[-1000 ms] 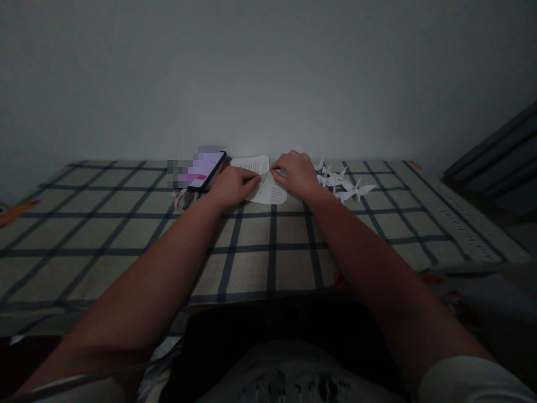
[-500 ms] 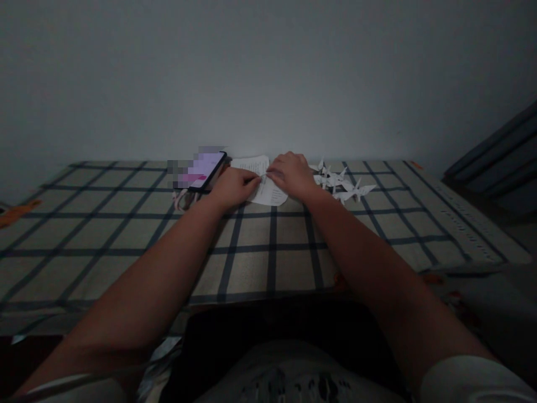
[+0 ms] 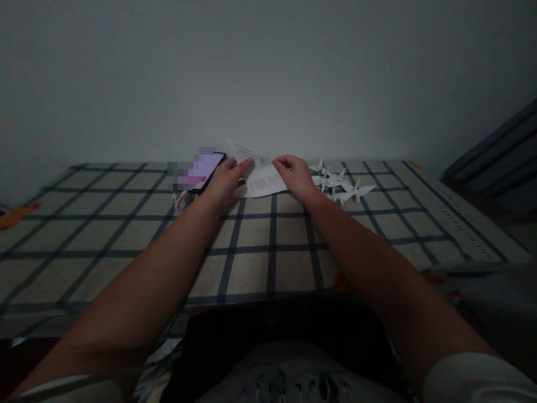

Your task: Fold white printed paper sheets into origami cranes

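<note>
A printed white sheet of paper (image 3: 262, 179) lies at the far side of a checked cloth (image 3: 251, 240), its far edge lifted off the surface. My left hand (image 3: 226, 182) pinches the raised left part of the sheet. My right hand (image 3: 296, 174) grips its right edge with fingers closed. Both forearms reach straight out from my body.
A lit phone (image 3: 205, 170) lies just left of my left hand, with a pale cord (image 3: 181, 200) beside it. Several small folded white paper cranes (image 3: 339, 184) sit right of my right hand. A plain wall rises behind; a dark slanted panel (image 3: 495, 162) stands at far right.
The sheet lay flat under both hands; now its far edge is lifted and the hands have moved slightly apart along it.
</note>
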A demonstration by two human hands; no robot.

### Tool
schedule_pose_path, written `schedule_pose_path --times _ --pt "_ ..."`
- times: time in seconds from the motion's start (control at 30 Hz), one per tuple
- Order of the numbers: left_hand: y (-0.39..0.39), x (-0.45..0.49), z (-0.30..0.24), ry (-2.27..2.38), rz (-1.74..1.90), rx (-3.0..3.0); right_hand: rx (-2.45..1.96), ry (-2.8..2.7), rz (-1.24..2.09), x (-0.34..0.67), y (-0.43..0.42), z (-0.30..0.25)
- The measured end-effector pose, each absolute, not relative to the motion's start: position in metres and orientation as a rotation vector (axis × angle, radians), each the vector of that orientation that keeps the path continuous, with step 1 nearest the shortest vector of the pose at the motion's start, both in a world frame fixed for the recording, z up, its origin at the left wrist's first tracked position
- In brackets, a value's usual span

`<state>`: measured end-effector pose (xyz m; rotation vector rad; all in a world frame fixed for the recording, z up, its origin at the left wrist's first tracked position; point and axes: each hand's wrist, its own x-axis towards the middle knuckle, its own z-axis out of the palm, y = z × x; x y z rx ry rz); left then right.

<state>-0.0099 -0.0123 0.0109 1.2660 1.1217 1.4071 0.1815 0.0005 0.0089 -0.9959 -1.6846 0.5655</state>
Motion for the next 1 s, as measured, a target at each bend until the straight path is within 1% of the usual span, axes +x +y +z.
schedule_pose_path --times 0.1,0.27,0.47,0.7,0.83,1.0 --pt "-0.018 -0.005 0.007 1.039 1.359 1.231 -1.011 -1.621 0.694 0.178 0.002 0.007" --pt "-0.019 -0.007 0.000 1.056 1.404 1.368 -1.025 -1.627 0.795 0.177 0.000 0.008" --pt "-0.021 -0.005 -0.001 1.000 1.344 1.320 -0.990 -1.677 0.817 0.175 -0.007 0.014" --pt "-0.026 -0.002 0.003 1.037 1.247 1.294 -0.958 -1.663 0.876 0.177 0.003 0.008" --pt "-0.032 -0.002 0.008 1.129 1.140 1.365 -0.950 -1.673 0.851 0.176 0.001 0.011" --pt "-0.033 -0.003 0.013 1.101 1.039 1.361 -0.999 -1.646 0.864 0.176 -0.005 0.018"
